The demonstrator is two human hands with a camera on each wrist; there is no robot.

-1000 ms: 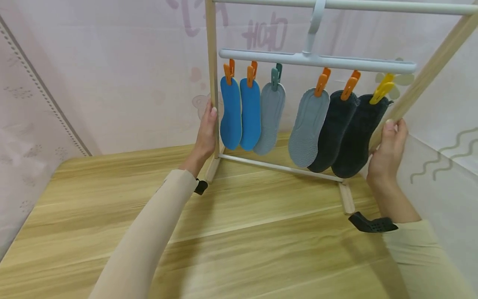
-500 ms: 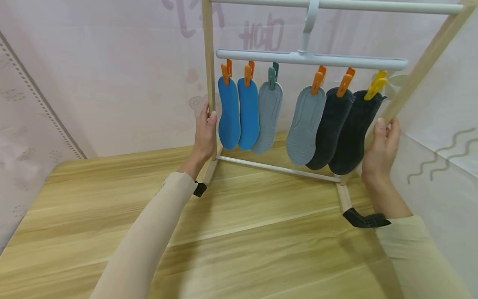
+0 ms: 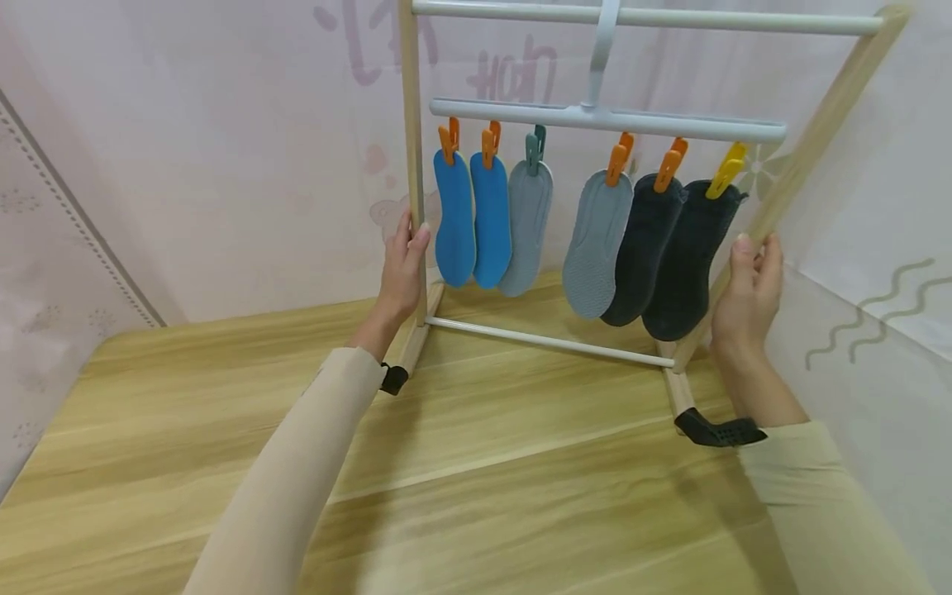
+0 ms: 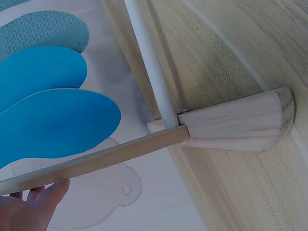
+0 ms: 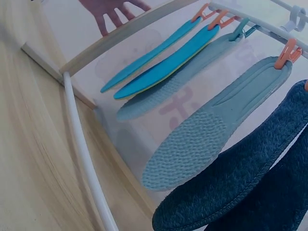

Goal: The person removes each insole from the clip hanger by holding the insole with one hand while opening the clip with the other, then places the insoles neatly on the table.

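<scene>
1. Left hand (image 3: 402, 268) — fingers extended, the tips and thumb set against the left post (image 3: 413, 149) of a wooden rack, below mid-height.
2. Right hand (image 3: 747, 306) — in contact with the right post (image 3: 825, 124), thumb at its near face; whether the fingers curl round it cannot be told.
3. Rack stands on the wood-grain worktop (image 3: 223, 430), between both hands. Its white upper rail (image 3: 513, 11) and lower rail (image 3: 550, 340) join the posts; the right post appears slanted in the head view.
4. A pale hanger (image 3: 506, 111) hangs by its hook at the upper rail, its bar roughly level.
5. Six insoles hang from the bar. Left to right: two blue insoles (image 3: 454, 223), two grey insoles (image 3: 597, 252) with a gap between them, two black insoles (image 3: 689, 264) overlapping.
6. Clips, same order: two orange, one dark green clip (image 3: 532, 153), two orange, one yellow clip (image 3: 725, 173).
7. Beige sleeves (image 3: 290, 471) cover both forearms; a pale printed curtain (image 3: 245, 165) stands behind the worktop.
</scene>
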